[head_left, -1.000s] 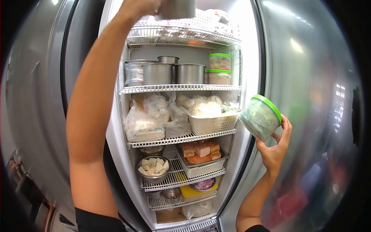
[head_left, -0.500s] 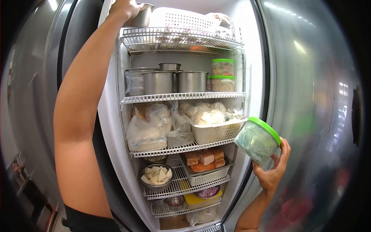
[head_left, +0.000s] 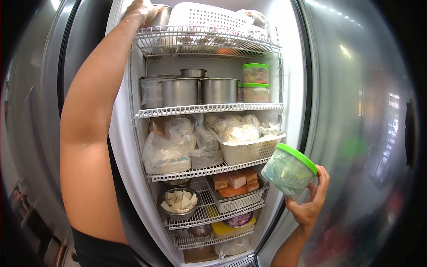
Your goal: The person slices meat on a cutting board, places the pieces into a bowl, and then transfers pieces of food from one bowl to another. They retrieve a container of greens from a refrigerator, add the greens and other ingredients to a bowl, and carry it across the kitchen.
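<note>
I have the tub [head_left: 289, 172] at four o'clock, in front of the right edge of the fridge [head_left: 293, 84]: clear-walled, top tipped to the right, bright green lid on, pale green contents. The right hand [head_left: 308, 198] has its grip around it, thumb near the base, fingers by the lid. At eleven o'clock, the left hand's [head_left: 140, 12] grip holds one steel pot [head_left: 161, 18] near its rim, at the top shelf [head_left: 204, 30].

I count four more pots [head_left: 180, 92] at twelve, two stacked green-lidded containers [head_left: 255, 84] at one, one bowl of white blocks [head_left: 179, 201] at seven.

The shelves are white wire; a grey metal door [head_left: 356, 111] with blurred reflections fills three o'clock.
</note>
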Demonstrator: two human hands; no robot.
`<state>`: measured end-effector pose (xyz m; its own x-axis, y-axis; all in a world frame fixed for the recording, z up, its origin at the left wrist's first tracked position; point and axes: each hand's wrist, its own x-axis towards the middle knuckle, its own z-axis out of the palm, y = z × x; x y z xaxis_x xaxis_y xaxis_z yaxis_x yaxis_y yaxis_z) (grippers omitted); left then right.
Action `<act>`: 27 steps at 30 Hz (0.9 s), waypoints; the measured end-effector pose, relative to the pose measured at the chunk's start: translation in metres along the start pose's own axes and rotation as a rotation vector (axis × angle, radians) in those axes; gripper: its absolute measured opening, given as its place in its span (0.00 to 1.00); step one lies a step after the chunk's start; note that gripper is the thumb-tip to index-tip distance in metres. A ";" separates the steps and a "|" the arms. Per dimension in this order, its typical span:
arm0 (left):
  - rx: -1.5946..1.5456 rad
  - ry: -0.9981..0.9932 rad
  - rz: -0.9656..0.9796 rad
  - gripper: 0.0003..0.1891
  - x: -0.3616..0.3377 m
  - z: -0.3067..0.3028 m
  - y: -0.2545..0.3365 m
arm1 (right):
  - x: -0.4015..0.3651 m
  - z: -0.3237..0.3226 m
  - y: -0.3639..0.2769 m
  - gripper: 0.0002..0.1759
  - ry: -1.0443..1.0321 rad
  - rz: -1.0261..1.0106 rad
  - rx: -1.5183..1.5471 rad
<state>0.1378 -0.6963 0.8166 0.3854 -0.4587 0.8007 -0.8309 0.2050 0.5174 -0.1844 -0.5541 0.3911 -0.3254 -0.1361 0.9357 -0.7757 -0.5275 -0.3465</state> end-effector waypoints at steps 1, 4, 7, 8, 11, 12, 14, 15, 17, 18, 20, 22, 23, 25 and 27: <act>-0.062 0.226 0.352 0.31 0.002 0.005 -0.015 | 0.000 -0.001 0.000 0.50 0.004 0.008 -0.008; -0.016 0.160 0.352 0.32 0.020 0.008 -0.018 | -0.001 -0.004 0.000 0.50 0.011 0.006 -0.021; -0.040 0.185 0.406 0.31 0.032 0.023 -0.028 | -0.004 -0.008 0.003 0.50 0.010 0.011 -0.038; -0.045 0.195 0.428 0.30 0.032 0.025 -0.025 | -0.004 -0.008 0.004 0.50 0.015 0.014 -0.041; -0.116 0.336 0.447 0.26 0.038 0.022 -0.011 | -0.007 -0.008 0.004 0.50 0.010 0.024 -0.037; -0.139 0.429 0.537 0.23 0.047 0.023 -0.005 | -0.007 -0.008 0.003 0.50 -0.012 0.029 -0.065; -0.260 0.480 0.628 0.21 0.055 0.019 0.013 | -0.006 -0.007 0.001 0.50 -0.029 0.031 -0.096; -0.356 0.435 0.631 0.21 0.051 0.014 0.027 | -0.006 -0.007 0.001 0.50 -0.044 0.035 -0.092; -0.365 0.434 0.634 0.22 0.066 0.025 0.051 | -0.006 -0.008 0.003 0.50 -0.057 0.041 -0.091; -0.370 0.431 0.632 0.22 0.067 0.033 0.061 | -0.007 -0.009 0.003 0.50 -0.068 0.053 -0.079; -0.374 0.341 0.654 0.24 0.064 0.053 0.079 | -0.010 -0.011 0.002 0.49 -0.070 0.071 -0.070; -0.382 0.337 0.664 0.32 0.075 0.093 0.087 | -0.012 -0.014 0.001 0.50 -0.099 0.090 -0.034; -0.369 0.337 0.650 0.32 0.083 0.111 0.090 | -0.014 -0.016 0.001 0.50 -0.094 0.092 -0.043; -0.330 0.305 0.627 0.31 0.087 0.127 0.098 | -0.018 -0.020 0.002 0.50 -0.137 0.092 -0.048; -0.300 0.277 0.610 0.31 0.089 0.138 0.104 | -0.022 -0.022 0.004 0.50 -0.137 0.093 -0.063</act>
<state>0.0301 -0.8346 0.9003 0.0096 0.0401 0.9992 -0.7995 0.6004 -0.0164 -0.1923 -0.5348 0.3681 -0.3234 -0.2974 0.8983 -0.7794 -0.4545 -0.4311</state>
